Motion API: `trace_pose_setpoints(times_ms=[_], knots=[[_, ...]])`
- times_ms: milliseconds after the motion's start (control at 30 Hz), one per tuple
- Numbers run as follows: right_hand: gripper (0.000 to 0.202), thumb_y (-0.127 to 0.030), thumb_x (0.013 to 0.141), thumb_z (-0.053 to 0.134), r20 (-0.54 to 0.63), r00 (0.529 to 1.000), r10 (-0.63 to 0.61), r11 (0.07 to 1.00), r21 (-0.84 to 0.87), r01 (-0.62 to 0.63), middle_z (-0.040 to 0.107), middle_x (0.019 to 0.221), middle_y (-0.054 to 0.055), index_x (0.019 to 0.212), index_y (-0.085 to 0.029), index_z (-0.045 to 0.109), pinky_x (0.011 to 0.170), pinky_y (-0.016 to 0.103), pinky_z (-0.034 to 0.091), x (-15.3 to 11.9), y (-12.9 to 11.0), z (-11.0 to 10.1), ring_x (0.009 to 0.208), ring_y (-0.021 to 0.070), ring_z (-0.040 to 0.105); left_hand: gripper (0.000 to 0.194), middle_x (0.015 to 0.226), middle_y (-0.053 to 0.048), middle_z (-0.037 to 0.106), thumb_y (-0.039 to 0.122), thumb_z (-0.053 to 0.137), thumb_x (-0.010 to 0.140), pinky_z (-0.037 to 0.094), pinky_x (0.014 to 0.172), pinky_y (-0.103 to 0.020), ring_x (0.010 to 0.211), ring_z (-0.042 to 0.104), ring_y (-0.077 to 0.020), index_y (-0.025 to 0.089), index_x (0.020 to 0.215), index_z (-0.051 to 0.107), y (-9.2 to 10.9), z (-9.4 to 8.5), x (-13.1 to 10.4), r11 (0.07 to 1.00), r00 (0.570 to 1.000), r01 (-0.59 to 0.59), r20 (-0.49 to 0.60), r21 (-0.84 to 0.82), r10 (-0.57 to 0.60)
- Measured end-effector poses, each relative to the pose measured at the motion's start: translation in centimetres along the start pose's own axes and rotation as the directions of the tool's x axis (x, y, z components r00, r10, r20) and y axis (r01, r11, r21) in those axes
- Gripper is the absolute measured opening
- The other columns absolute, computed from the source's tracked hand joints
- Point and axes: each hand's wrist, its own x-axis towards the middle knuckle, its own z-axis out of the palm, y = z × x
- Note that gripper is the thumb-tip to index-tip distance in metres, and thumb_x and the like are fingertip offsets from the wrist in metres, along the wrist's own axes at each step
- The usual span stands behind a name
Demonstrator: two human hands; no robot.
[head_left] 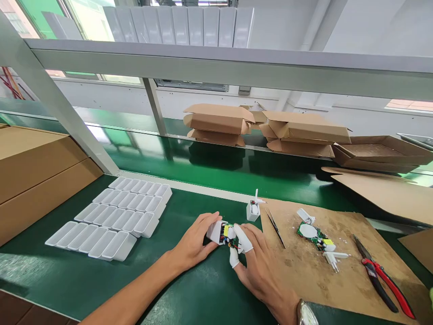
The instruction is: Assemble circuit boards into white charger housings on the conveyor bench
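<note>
The left hand point(199, 239) has its grip closed round a small white case point(214, 232), with the thumb on the near side and fingers on the far side. The right hand point(259, 259) has its grip pinched on a little circuit board point(227, 234) with a yellow block on it. White covers sit on the right thumb and pointing finger, and they hide part of the board. The case and board are in front of the person, over the green tabletop point(192, 295). Their long line runs from left to right, dipping a bit to the right. The case's open end faces right, at the board. I can't tell how far in the board goes.

Just past the right hand, a small white box point(253, 211) stands up with parts poking out of its top. To the right lies a brown cardboard sheet point(304, 282). On it are thin tweezers point(276, 229), another circuit board point(316, 237) slanting down to the right, and red and black pliers point(382, 277), nose pointing away. Left of the hands sit four rows of white cases point(115, 218), open side up. Big brown boxes point(43, 176) block the far left side.
</note>
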Motion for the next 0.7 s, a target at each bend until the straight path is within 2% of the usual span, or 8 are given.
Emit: trace_pose_setpoints(times_ms=[200, 700], knots=[[0.068, -0.007, 0.093, 0.049, 0.017, 0.999, 0.030, 0.998, 0.048, -0.031, 0.068, 0.122, 0.017, 0.158, -0.012, 0.030, 0.092, 0.050, 0.063, 0.53, -0.02, -0.69, 0.116, 0.0321, 0.064, 0.068, 0.143, -0.015, 0.058, 0.023, 0.067, 0.094, 0.051, 0.112, -0.054, 0.133, 0.057, -0.0298, 0.028, 0.154, 0.034, -0.08, 0.15, 0.00, 0.999, 0.999, 0.036, -0.010, -0.022, -0.037], [0.074, -0.003, 0.093, 0.050, 0.040, 0.997, 0.059, 0.993, 0.103, -0.063, 0.067, 0.127, 0.016, 0.161, -0.014, 0.025, 0.096, 0.050, 0.062, -0.18, 0.26, 0.01, 0.120, 0.0317, 0.062, 0.063, 0.143, -0.015, 0.060, 0.027, 0.069, 0.094, 0.050, 0.113, -0.055, 0.134, 0.057, -0.0297, 0.027, 0.151, 0.041, 0.00, -0.01, -0.01, 0.995, 0.995, 0.103, -0.006, 0.001, -0.103]])
